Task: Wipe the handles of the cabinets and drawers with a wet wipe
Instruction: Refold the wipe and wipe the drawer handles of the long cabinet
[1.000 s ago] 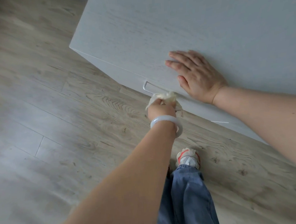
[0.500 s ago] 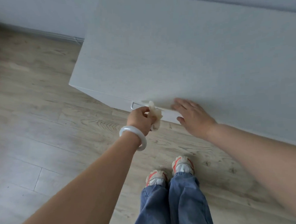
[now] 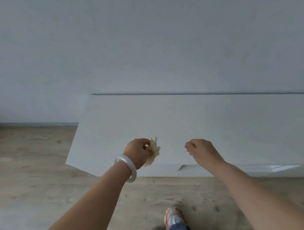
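A low white cabinet (image 3: 192, 123) stands against the wall, seen from above. My left hand (image 3: 138, 152), with a white bangle on its wrist, hovers over the cabinet's front part and is shut on a crumpled wet wipe (image 3: 153, 153). To its right, my right hand (image 3: 201, 150) hangs over the cabinet top with fingers curled in and nothing in them. A thin metal handle (image 3: 179, 169) shows at the cabinet's front edge below my right wrist, partly hidden. Neither hand touches the handle.
A pale wall (image 3: 143, 44) rises behind the cabinet, with a baseboard (image 3: 32, 124) at the left. Light wood flooring (image 3: 35, 175) runs left of and in front of the cabinet. My shoes (image 3: 173, 218) and jeans show at the bottom.
The view has tilted up. My left hand lifted the wipe off the handle and now hovers above the cabinet top. My right hand left the cabinet surface and curled its fingers.
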A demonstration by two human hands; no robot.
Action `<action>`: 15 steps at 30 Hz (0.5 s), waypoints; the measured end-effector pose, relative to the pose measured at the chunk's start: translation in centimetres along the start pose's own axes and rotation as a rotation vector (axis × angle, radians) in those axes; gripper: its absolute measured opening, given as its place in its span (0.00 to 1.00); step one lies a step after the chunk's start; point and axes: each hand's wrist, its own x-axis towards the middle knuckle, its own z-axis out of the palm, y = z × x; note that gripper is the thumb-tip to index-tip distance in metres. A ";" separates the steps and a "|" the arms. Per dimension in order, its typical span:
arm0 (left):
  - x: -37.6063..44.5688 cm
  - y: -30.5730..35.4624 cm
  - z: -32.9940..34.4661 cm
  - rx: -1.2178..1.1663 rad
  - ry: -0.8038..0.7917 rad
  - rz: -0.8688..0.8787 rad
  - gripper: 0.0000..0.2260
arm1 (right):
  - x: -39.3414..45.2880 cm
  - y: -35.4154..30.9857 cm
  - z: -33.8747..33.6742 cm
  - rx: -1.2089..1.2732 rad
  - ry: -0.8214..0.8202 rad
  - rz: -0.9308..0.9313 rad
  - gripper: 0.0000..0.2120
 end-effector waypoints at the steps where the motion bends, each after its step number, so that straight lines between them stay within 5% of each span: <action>1: -0.7 1.4 -0.4 0.015 0.005 0.028 0.06 | -1.1 -0.5 -1.7 0.020 0.030 0.007 0.18; 15: -9.3 24.1 -2.8 0.107 -0.012 0.514 0.06 | -15.9 -2.2 -23.0 0.096 0.428 0.111 0.15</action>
